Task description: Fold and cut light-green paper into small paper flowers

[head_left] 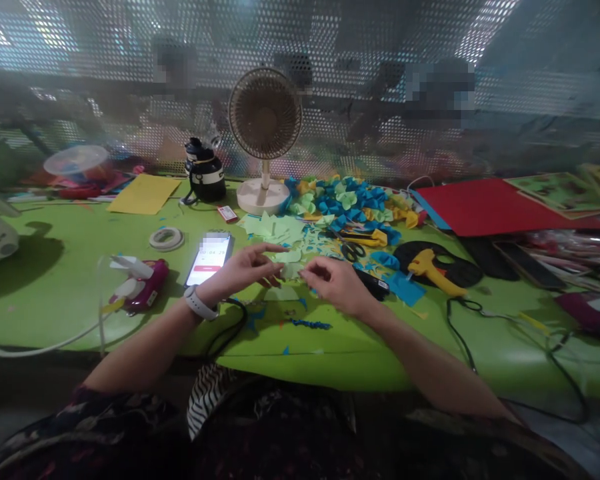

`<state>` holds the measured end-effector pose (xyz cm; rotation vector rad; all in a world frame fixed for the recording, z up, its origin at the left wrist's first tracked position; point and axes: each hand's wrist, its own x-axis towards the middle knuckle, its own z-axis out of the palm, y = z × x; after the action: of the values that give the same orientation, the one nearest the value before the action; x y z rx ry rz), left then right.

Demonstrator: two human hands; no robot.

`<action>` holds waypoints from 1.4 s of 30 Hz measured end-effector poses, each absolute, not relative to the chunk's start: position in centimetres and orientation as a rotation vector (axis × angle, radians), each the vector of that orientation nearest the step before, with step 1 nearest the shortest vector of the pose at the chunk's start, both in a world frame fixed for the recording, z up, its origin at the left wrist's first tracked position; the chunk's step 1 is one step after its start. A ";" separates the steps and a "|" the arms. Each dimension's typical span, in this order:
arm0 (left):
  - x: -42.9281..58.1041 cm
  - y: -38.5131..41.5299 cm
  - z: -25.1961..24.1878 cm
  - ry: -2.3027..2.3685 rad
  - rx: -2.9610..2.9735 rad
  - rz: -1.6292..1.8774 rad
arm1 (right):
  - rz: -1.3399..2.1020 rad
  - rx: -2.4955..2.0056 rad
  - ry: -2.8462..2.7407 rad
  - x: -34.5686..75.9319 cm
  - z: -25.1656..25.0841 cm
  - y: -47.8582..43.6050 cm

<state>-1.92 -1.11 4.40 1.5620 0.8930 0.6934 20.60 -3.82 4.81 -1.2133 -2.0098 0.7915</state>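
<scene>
In the head view, my left hand [254, 268], with a pale watch on its wrist, is at the middle of the green table. Its index finger is stretched out; the lower fingers are bent at the edge of a small pale green paper piece [291, 271]. My right hand [339, 285] is closed in a pinch at the paper's other edge. Pale green paper sheets [273, 228] lie just beyond my hands, and a blue twisted strip [311, 325] lies nearer to me. Black-handled scissors [353, 251] rest beyond my right hand.
Blue, green and yellow paper shapes [347, 197] are heaped beside the fan [265, 127]. A yellow glue gun [435, 272] lies right, its cord trailing. A phone [207, 260], tape roll [167, 238] and purple power strip [141, 287] are left. A black bottle [205, 175] stands behind.
</scene>
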 end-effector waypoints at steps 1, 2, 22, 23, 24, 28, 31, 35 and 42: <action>-2.0 -1.0 4.2 0.994 1.629 0.698 | 0.794 -1.228 -1.954 20.7 4.8 -3.7; -2.1 -0.8 3.9 1.088 1.731 0.692 | 0.799 -1.238 -1.912 20.8 4.7 -3.6; -1.3 -1.4 3.4 0.824 1.302 0.628 | 0.851 -1.146 -1.888 20.3 3.9 -3.9; -1.3 -1.5 3.5 0.805 1.310 0.646 | 0.843 -1.155 -1.883 20.2 3.8 -3.9; -1.3 -1.5 3.6 0.784 1.315 0.658 | 0.825 -1.159 -1.875 20.2 3.8 -3.9; -1.4 -1.5 3.9 0.718 1.311 0.658 | 0.812 -1.166 -1.860 20.2 3.7 -3.8; -1.4 -1.5 3.9 0.701 1.319 0.632 | 0.839 -1.185 -1.865 20.1 3.6 -3.8; -1.4 -1.5 3.8 0.690 1.314 0.599 | 0.862 -1.210 -1.889 20.0 3.7 -4.0; -1.5 -1.5 4.0 0.685 1.307 0.569 | 0.855 -1.228 -1.921 19.8 3.8 -4.2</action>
<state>-1.49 -1.52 3.96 1.3070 0.6852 0.5692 19.84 -4.22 3.85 -1.2275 -1.9210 0.8547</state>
